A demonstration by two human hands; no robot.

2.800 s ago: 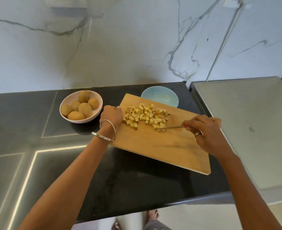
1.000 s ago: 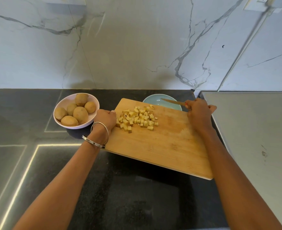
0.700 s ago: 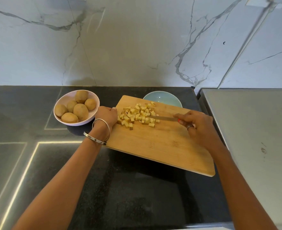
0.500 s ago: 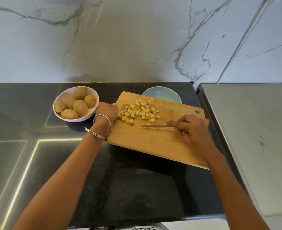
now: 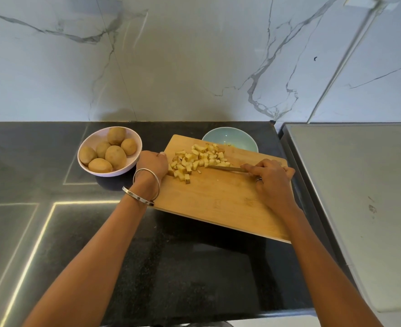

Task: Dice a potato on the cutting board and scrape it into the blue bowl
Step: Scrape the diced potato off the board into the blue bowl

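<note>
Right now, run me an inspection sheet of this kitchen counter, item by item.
Surface: black stone counter.
Job's things: wooden cutting board, far edge over the pale blue bowl; diced potato piled on it.
Clutter: white bowl holding whole potatoes.
Grippers: left hand grips the board's edge; right hand holds a knife against the dice.
Cables: nothing seen.
Surroundings: marble wall; grey appliance top.

Knife against diced potato
</note>
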